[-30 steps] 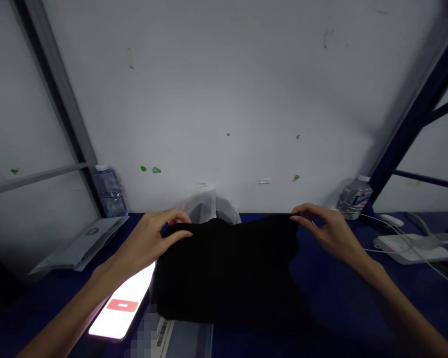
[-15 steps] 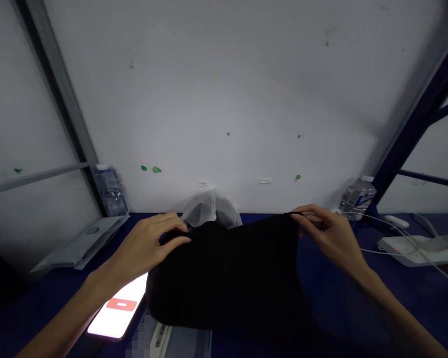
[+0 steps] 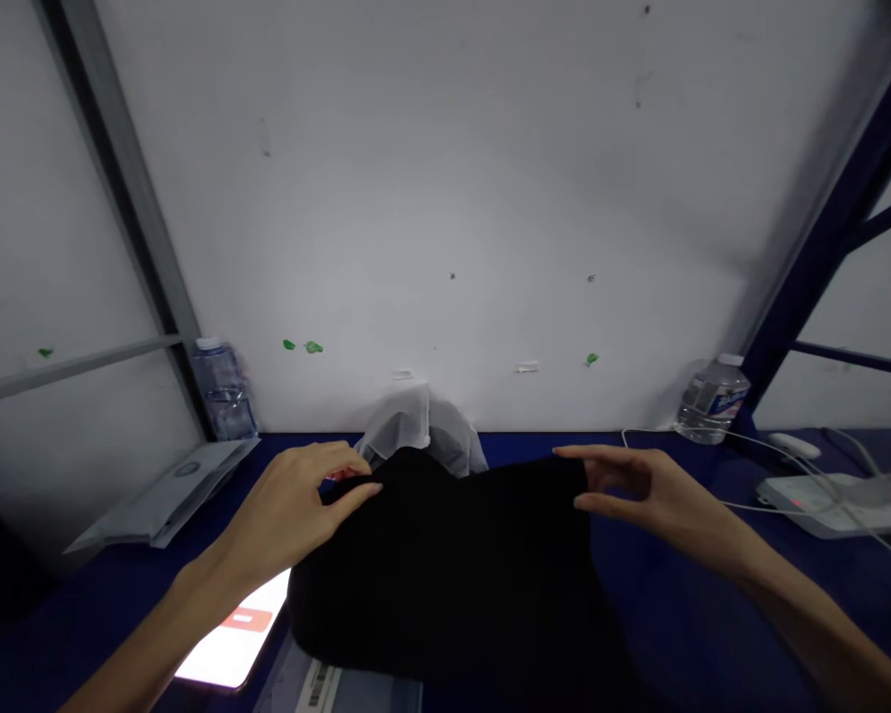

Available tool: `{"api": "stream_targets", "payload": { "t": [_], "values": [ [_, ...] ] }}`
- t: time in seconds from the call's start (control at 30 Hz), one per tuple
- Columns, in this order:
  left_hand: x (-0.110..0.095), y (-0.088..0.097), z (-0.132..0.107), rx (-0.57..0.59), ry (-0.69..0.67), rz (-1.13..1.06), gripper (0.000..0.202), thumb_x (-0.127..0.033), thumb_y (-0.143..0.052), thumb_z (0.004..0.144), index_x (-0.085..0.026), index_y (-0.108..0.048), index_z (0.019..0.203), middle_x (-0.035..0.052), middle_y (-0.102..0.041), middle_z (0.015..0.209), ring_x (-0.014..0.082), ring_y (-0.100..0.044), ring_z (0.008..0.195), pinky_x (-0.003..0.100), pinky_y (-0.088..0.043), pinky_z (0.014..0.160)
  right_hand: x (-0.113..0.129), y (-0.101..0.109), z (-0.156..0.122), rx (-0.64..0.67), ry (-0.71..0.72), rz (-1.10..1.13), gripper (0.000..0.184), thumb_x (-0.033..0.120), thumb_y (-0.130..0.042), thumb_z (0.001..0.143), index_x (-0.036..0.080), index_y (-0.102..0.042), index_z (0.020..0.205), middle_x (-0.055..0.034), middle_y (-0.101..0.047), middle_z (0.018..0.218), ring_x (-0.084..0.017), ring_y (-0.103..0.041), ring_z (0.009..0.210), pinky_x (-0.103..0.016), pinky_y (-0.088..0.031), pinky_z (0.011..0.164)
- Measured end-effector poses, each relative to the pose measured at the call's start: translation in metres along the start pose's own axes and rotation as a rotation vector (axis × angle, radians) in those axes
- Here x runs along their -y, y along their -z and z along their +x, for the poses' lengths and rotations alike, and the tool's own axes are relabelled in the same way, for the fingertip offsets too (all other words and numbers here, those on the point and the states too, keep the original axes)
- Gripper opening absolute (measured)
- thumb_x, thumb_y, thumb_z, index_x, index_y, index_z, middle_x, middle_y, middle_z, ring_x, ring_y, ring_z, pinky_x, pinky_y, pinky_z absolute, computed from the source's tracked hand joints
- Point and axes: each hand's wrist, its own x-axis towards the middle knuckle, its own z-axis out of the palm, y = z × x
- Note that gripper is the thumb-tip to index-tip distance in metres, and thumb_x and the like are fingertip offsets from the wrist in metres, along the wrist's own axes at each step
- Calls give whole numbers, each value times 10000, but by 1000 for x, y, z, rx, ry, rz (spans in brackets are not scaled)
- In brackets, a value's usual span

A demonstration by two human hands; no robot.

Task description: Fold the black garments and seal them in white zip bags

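Observation:
A black cloth (image 3: 452, 564), its folds too dark to make out, spreads in front of me. At its upper left edge, my left hand (image 3: 304, 500) is closed, pinching the fabric between thumb and fingers. My right hand (image 3: 631, 485) is at the upper right corner, its thumb and forefinger stretched apart and touching or just beside the cloth. Part of its other fingers is hidden. Beneath the cloth's lower left lies a clear plastic bag (image 3: 375, 691) with a barcode label (image 3: 318, 688). A lit phone (image 3: 230, 644) lies below my left forearm, partly covered.
Behind the cloth, a translucent bag (image 3: 397, 426) leans on the white wall (image 3: 445, 178). Water bottles stand at left (image 3: 224, 391) and right (image 3: 713, 401). Flat grey packages (image 3: 167, 495) lie left. White cables and a power strip (image 3: 839, 505) lie right on the blue table (image 3: 683, 614).
My right thumb and forefinger have parted from their pinch on the cloth's corner, and that corner sits lower. My left hand keeps its pinch. The view has tilted slightly.

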Motion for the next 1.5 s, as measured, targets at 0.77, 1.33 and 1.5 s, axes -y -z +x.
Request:
{"api": "stream_targets", "payload": {
  "t": [0.77,1.33,1.5],
  "values": [
    [-15,56,32,113,143,-716,285,-510,-523,933,-238,-549,852,-63,-483,511,88,-432,364,201,-361,351,23,58,22,-166,30,434,247,458,-594,860,273,-638,1017,-67,-718,889,-234,-710,725,-354,-576,650],
    [33,-23,11,205,-88,103,152,-342,-607,898,-256,-696,986,7,-742,899,206,-692,751,284,-471,642,-19,16,25,98,180,-194,80,162,-611,789,220,-556,795,-17,-667,830,-182,-611,739,-322,-493,705],
    [35,-17,8,71,-37,149,198,-319,-481,981,-233,-658,1009,20,-729,953,201,-687,798,288,-446,668,-17,18,19,-285,281,-62,77,196,-656,799,211,-606,855,-60,-676,921,-224,-653,903,-343,-526,805]
  ]
}}
